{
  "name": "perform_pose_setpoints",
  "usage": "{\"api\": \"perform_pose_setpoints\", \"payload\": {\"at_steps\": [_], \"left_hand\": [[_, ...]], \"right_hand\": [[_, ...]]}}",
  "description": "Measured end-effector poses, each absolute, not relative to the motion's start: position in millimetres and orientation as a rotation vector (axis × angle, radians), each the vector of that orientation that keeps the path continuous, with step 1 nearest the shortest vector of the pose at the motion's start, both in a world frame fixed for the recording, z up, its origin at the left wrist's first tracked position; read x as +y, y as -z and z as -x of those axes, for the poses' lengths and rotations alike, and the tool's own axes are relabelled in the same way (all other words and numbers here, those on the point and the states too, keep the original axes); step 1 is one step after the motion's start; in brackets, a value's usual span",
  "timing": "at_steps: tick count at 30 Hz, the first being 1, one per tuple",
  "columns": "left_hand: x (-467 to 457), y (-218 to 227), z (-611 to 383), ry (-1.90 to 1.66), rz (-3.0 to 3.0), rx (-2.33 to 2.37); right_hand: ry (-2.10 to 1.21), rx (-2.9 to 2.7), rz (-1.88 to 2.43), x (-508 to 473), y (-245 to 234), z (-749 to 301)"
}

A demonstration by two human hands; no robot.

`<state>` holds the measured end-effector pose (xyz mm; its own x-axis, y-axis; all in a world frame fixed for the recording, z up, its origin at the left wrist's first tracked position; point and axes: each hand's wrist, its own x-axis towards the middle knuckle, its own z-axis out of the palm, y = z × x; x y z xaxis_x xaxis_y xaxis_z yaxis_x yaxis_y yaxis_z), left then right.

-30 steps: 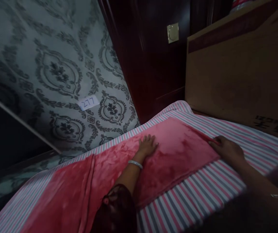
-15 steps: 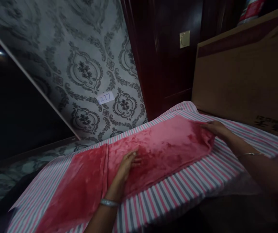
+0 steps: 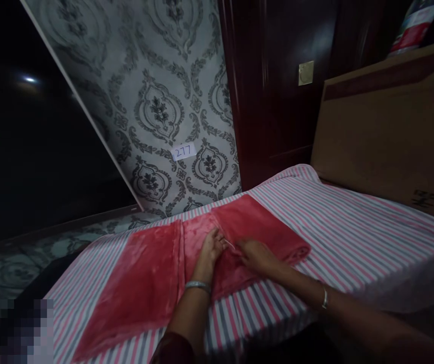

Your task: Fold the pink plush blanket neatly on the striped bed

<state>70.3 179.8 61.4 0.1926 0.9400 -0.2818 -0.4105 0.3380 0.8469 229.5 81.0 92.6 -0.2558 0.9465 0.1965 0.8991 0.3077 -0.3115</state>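
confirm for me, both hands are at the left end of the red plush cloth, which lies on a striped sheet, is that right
Not quite: the left hand and right hand are near the middle of the red plush cloth, by the inner edge of its right folded flap, as the head view shows. It does lie on a striped sheet.

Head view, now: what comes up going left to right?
Large black panel with pale edge → rectangular white paper label reading 277 → left hand → right hand → square gold-coloured plate → large brown cardboard box.
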Motion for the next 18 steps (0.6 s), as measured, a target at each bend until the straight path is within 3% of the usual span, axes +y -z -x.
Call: {"api": "perform_pose_setpoints", "payload": {"at_steps": [7,18], "left_hand": [[196.4,-69.8,-94.0,-1.185,-0.848,1.041],[229.9,-82.7,-86.8,-1.323,-1.079,1.253]], "right_hand": [[-0.029,-2.092,1.615,56.6,-43.9,-247.8],[0.046,-2.074,1.357,58.0,-40.3,-211.2]]}}
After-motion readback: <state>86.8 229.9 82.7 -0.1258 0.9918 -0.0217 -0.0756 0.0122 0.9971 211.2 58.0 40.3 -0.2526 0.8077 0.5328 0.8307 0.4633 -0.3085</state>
